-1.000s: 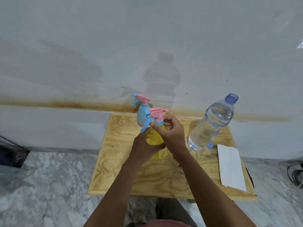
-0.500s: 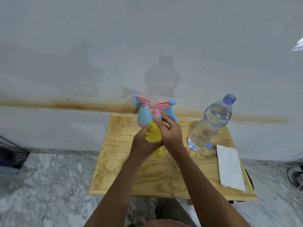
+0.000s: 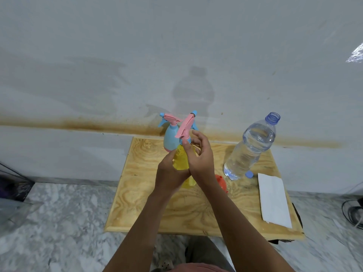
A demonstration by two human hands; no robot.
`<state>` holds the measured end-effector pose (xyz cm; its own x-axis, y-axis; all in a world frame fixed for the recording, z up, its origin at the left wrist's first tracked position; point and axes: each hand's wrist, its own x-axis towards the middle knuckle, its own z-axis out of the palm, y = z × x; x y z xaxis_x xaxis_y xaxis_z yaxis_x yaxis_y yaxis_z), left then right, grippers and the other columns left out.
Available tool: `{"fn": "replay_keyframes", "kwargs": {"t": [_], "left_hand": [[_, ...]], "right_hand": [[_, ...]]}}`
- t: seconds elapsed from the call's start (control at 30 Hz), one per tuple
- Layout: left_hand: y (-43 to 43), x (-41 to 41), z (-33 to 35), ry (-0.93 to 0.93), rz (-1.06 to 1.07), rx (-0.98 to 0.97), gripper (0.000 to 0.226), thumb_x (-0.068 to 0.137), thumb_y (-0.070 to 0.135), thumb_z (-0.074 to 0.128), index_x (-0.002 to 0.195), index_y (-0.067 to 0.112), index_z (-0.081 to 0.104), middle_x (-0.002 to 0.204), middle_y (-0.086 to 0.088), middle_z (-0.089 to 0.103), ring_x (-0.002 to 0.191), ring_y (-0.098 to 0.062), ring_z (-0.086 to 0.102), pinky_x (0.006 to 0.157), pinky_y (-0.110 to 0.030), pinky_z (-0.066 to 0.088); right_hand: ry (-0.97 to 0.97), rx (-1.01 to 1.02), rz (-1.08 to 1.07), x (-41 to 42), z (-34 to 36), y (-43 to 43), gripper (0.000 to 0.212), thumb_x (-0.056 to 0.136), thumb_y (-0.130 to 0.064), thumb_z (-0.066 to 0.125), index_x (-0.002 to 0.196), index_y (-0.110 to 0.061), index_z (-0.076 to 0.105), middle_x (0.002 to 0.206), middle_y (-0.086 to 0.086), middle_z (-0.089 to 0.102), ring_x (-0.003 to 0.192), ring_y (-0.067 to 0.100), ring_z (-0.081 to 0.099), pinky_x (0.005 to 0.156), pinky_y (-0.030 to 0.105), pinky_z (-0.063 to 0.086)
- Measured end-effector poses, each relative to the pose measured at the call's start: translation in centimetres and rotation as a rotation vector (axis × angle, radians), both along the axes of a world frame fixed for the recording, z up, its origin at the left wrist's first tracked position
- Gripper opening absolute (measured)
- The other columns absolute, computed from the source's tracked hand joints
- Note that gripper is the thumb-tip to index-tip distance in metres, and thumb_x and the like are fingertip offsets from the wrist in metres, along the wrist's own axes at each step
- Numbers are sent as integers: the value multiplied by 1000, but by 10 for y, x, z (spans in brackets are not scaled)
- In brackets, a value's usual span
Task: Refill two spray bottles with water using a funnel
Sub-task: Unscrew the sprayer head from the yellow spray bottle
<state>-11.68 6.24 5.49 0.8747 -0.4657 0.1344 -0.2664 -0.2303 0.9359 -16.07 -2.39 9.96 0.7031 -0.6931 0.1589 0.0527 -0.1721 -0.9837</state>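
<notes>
A yellow spray bottle (image 3: 181,160) stands near the middle of the wooden board (image 3: 137,203). My left hand (image 3: 169,173) wraps its body. My right hand (image 3: 200,156) pinches the blue collar under its pink spray head (image 3: 185,127), whose nozzle points up and away. Behind it stands a light blue spray bottle (image 3: 170,141) with a pink trigger head. An orange funnel (image 3: 221,182) lies on the board, mostly hidden behind my right wrist. An uncapped clear water bottle (image 3: 250,149), nearly full, stands at the right.
The bottle's blue cap (image 3: 249,174) lies at its base. A folded white paper (image 3: 274,199) rests along the board's right edge. The wall rises directly behind the board. Marble floor surrounds it, with cables (image 3: 353,213) at far right.
The yellow bottle's spray head has turned: its nozzle pointed left, then right, and now points up and away. My right hand's fingers shifted around the collar. My left hand kept its hold.
</notes>
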Motion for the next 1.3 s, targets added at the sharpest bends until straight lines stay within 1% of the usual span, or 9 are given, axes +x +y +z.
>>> {"fn": "replay_keyframes", "kwargs": {"t": [0.17, 0.3, 0.4, 0.6, 0.73, 0.83, 1.03, 1.2, 1.3], "left_hand": [[0, 1, -5, -98, 9, 45, 73, 66, 36, 87, 130, 13, 59, 102, 2, 72, 90, -13, 68, 70, -26, 57], [1, -1, -6, -116, 1, 49, 69, 68, 30, 88, 129, 13, 60, 104, 1, 72, 92, -15, 68, 72, -24, 56], [1, -1, -7, -126, 4, 68, 73, 65, 46, 80, 128, 15, 59, 104, 3, 72, 91, -14, 68, 73, -31, 59], [0, -1, -9, -174, 11, 82, 68, 69, 29, 88, 127, 8, 59, 104, -3, 73, 91, -17, 70, 73, -30, 59], [0, -2, -11, -138, 17, 86, 77, 64, 59, 73, 125, 14, 61, 101, 2, 72, 89, -14, 68, 71, -27, 56], [2, -2, -19, -106, 26, 112, 79, 60, 67, 70, 121, 17, 62, 96, 5, 70, 86, -13, 65, 71, -30, 54], [6, -4, -34, -5, 59, 217, 67, 66, 48, 84, 124, 23, 59, 103, 7, 66, 95, -14, 62, 81, -36, 54], [11, -5, -48, 83, 53, 270, 73, 68, 45, 85, 131, 24, 55, 110, 7, 63, 101, -16, 60, 83, -34, 52], [13, -5, -55, 123, 55, 285, 73, 70, 41, 86, 131, 22, 53, 111, 8, 61, 102, -16, 59, 83, -30, 48]], "right_hand": [[30, -103, -89, 3, -2, -2, 36, 77, -24, 85, 107, -28, 66, 103, -17, 63, 103, 3, 61, 92, 25, 51], [34, -182, -52, 1, -5, -3, 40, 85, -19, 77, 123, -15, 64, 111, -9, 67, 107, 6, 62, 93, 22, 51], [34, -132, -36, -1, -3, -1, 40, 86, -13, 74, 124, -16, 60, 110, -7, 70, 106, 6, 64, 96, 25, 53], [75, -215, -79, 4, -4, -2, 39, 78, -26, 84, 112, -20, 66, 102, -8, 65, 99, 5, 61, 89, 21, 51], [48, -257, -65, 3, -5, -5, 36, 83, -20, 80, 116, -12, 69, 106, -4, 71, 100, 5, 64, 87, 12, 47], [31, -236, -51, 0, -3, -6, 37, 89, -17, 73, 124, -9, 66, 113, -4, 72, 107, 4, 64, 93, 14, 48], [-12, -187, -39, -1, 19, -17, 29, 94, -21, 67, 122, -15, 66, 112, -6, 72, 107, 10, 65, 98, 30, 52], [-83, -144, -70, 0, 48, -38, 26, 97, -21, 64, 122, -15, 65, 93, -14, 66, 82, -4, 59, 82, 17, 49], [-145, -182, -115, 2, 62, -53, 22, 98, -18, 62, 120, -17, 64, 95, -4, 67, 83, 2, 58, 79, 18, 49]]}}
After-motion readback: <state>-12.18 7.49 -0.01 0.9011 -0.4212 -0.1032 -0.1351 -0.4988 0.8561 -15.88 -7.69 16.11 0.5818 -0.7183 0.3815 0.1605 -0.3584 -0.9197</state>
